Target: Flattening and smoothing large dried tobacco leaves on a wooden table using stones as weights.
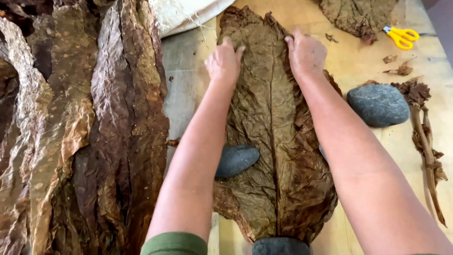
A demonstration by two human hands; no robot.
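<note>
Fingers (pixel 231 47) of both hands press flat, together, on the leaf (pixel 273 141), whose midrib runs lengthwise between them.

Setting: small leaf-processing workshop, prob. tobacco, hand work. Evidence: bare pale plywood worktable (pixel 358 61); large brown dried leaf (pixel 276 123) spread flat on it; thick stack of long brown cured leaves (pixel 94 123) at left; smooth grey river stones (pixel 378 105) used as weights; bundle of stripped brown leaf stems (pixel 427 141) at right; yellow-handled scissors (pixel 401 37); leaf crumbs on table; coarse pale cloth sack (pixel 184 14) at top.
</note>
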